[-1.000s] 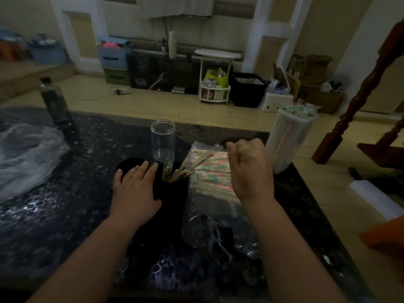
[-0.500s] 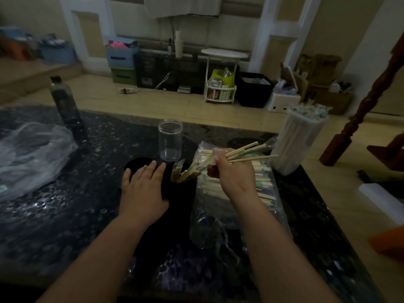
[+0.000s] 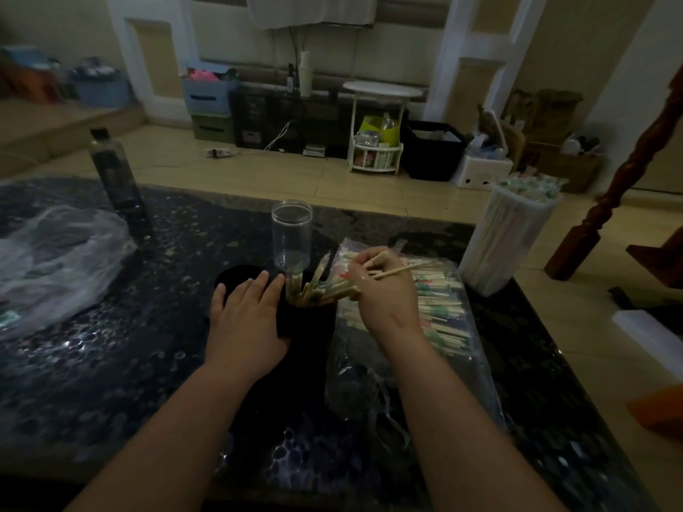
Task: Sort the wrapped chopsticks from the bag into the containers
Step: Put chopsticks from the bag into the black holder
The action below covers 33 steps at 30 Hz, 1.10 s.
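Chopsticks: a few thin wrapped wooden chopsticks [image 3: 397, 269] are pinched in the right hand [image 3: 384, 301], their lower ends angled into the mouth of the tall black cylindrical container [image 3: 308, 327]; many more lie in the clear plastic bag [image 3: 443, 312] just right of it.
Left hand [image 3: 247, 323]: flat, fingers straight, resting against the container's side.
Handling: probably light, stiff and slick in their wrappers; best held mid-length, bunched together.
Hidden: the container's depth and fill are lost in the darkness; the wrapper print is unreadable.
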Available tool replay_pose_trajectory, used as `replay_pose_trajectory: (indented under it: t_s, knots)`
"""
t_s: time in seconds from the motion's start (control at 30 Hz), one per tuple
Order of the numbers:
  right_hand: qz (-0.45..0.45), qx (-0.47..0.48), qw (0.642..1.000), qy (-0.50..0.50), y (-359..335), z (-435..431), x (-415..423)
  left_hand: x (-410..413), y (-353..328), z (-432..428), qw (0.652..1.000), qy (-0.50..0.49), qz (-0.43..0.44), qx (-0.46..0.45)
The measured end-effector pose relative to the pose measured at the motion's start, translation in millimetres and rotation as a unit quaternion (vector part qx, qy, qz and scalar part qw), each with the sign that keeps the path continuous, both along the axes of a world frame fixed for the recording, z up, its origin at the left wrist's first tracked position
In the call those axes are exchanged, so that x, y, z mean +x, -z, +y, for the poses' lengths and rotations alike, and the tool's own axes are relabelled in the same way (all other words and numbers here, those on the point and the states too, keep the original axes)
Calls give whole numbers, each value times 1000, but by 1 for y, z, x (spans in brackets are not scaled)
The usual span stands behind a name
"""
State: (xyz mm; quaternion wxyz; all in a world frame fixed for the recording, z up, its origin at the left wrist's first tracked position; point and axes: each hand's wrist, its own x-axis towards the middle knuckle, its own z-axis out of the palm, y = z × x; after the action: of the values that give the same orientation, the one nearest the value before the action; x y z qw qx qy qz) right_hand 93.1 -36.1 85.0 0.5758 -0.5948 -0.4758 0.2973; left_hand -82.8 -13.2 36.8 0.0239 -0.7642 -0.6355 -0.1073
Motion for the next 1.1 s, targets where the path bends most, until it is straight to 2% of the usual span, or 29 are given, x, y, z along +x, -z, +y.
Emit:
replay_pose_trajectory:
  t_s: [0.13,0.37,0.57,0.8,0.93,1.1]
  knots:
    - [18,-58,996,-59,3,-1,-5,0,0,0,1000,-1,-6,5]
    - [9,-2,1000,-9,1,-3,-4,-1,0,0,1000,3,-5,5]
    - [-37,-55,996,-64,7,2,-4,0,0,0,1000,-1,1,-2]
    - [-4,-91,994,-63,16,-6,15,0,1,2,1000,-5,2,3]
    - [-75,-151,984,-55,15,-16,34,1,2,2,1000,-6,-2,8]
    - [-152,-255,944,-142,3,-36,48,1,3,3,1000,-7,11,7]
